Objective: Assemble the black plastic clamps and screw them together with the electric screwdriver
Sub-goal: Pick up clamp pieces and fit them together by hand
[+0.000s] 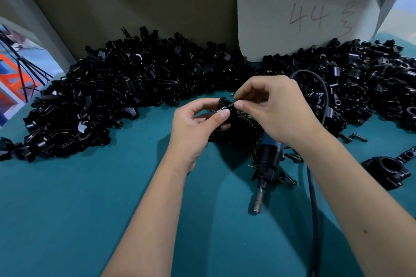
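Now left hand (198, 119) grips black clamp (225, 108); right hand (270, 105) pinches dark screw (231, 104).

Soft overhead light is falling evenly, casting faint shadows on the teal cloth table (90, 209). Wide-angle distortion is bending the edges, and the corners are blurring.

place: assembly workshop | evidence: heaped black clamp parts (126, 87) (hundreds), teal bench (78, 209), electric screwdriver (265, 164)

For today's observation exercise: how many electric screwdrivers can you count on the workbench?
1. The electric screwdriver lies on the teal table under the right forearm, bit end toward the viewer, cable trailing beside it. The clamp piles could hide others.
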Demonstrator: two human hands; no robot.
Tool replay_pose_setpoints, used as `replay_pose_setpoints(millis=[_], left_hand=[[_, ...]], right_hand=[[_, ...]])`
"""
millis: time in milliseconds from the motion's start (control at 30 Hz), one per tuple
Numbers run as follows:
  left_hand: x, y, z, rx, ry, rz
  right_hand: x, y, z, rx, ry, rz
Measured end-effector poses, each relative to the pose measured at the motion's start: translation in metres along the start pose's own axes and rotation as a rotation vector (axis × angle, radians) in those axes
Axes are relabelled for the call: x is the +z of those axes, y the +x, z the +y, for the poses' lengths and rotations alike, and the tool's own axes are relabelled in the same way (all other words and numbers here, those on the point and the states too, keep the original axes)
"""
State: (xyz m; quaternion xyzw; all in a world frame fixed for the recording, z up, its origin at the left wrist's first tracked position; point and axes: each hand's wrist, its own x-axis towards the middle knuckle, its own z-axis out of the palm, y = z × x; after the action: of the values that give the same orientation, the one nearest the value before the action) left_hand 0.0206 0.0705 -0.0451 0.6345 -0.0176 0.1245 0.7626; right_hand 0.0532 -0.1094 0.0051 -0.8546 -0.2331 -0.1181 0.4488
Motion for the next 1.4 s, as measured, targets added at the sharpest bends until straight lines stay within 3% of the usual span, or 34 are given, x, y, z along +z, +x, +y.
replay_pose_setpoints(millis=[433, 633, 833, 967, 1233, 1400], left_hand=[[-0.003, -0.001, 0.002, -0.005, 0.023, -0.029], [-0.018, 0.001, 0.008, -0.001, 0.037, 0.004], [-0.014, 0.001, 0.007, -0.026, 0.064, -0.001], [-0.012, 0.0, 0.005, -0.017, 0.051, -0.022], [-0.009, -0.003, 0.006, -0.054, 0.044, -0.077], [-0.007, -0.004, 0.009, -0.062, 0.044, -0.073]], right_hand=[[0.018, -0.005, -0.007, 0.048, 0.142, 0.074], [0.025, -0.005, -0.001, 0.069, 0.216, -0.033], [0.022, -0.003, 0.002, 0.236, 0.522, 0.048], [0.016, -0.005, 0.002, 0.14, 0.386, -0.051], [0.027, -0.006, -0.005, -0.004, -0.15, -0.063], [0.023, -0.007, -0.006, 0.054, -0.093, -0.048]])
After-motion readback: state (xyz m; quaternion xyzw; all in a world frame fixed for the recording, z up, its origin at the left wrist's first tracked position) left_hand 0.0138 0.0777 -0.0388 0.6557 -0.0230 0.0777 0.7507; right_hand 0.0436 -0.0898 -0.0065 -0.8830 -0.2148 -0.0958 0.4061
